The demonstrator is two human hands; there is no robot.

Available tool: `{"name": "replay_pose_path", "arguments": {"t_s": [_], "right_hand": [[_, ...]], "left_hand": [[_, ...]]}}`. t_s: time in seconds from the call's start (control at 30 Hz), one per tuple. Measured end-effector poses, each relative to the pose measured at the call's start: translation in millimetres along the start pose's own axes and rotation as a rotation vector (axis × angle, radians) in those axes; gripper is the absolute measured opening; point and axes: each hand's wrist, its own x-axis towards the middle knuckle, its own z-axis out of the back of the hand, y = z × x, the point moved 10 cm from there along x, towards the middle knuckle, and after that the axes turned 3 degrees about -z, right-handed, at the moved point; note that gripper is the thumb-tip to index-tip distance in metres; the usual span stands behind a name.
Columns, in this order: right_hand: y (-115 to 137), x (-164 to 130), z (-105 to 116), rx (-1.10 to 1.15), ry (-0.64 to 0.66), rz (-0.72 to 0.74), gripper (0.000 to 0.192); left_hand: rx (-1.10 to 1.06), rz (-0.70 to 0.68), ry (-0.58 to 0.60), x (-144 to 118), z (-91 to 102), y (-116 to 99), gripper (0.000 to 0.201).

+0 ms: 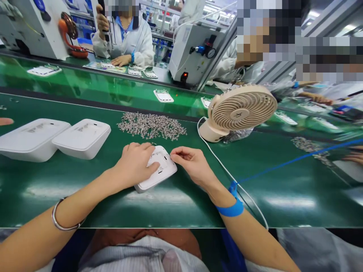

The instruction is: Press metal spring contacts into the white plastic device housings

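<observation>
A white plastic housing (163, 174) with slots and a recess in its upper face rests on the green work surface in front of me. My left hand (137, 164) is laid across its left part, fingers over the far edge and thumb on the upper face, gripping it. At the right edge of the housing, my right hand (191, 162) is closed in a pinch. Whatever its fingertips may hold is too small to make out. Just beyond the housing lies a loose pile of small metal parts (151, 125).
Two larger white housings (85, 138) sit at the left, near another person's fingertip (5, 121). A beige fan (241, 109) stands at right with a white cable (241, 185). A blue cord (283, 162) runs from my right wristband. Beyond, a green conveyor (119, 88) carries white parts.
</observation>
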Motion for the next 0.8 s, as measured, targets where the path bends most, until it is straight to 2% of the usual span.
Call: {"name": "replay_pose_path", "arguments": {"t_s": [0.07,0.17,0.27,0.33,0.57,0.7,0.8], "right_hand": [[5,-3,-1,-0.047,-0.010,0.033,0.018],[15,-11,-11,-0.081,0.023,0.080,0.015],[24,-20,-28,0.012,0.108,0.104,0.012],[26,-22,-33,0.106,0.117,0.092,0.012],[10,-18,-33,0.414,0.124,-0.084,0.023],[10,-18,-40,0.496,0.176,-0.083,0.024],[13,-18,-39,0.514,0.170,-0.056,0.021]], "left_hand": [[0.018,-0.024,-0.015,-2,-2.5,-4,0.037],[0.108,-0.118,-0.208,-8,11.1,-16,0.029],[0.182,-0.219,-0.335,-15,18.6,-31,0.024],[0.204,-0.258,-0.386,-19,21.5,-37,0.026],[0.254,-0.271,-0.592,-29,38.6,-45,0.029],[0.264,-0.275,-0.672,-34,45.4,-48,0.026],[0.253,-0.265,-0.715,-36,48.7,-48,0.024]]}}
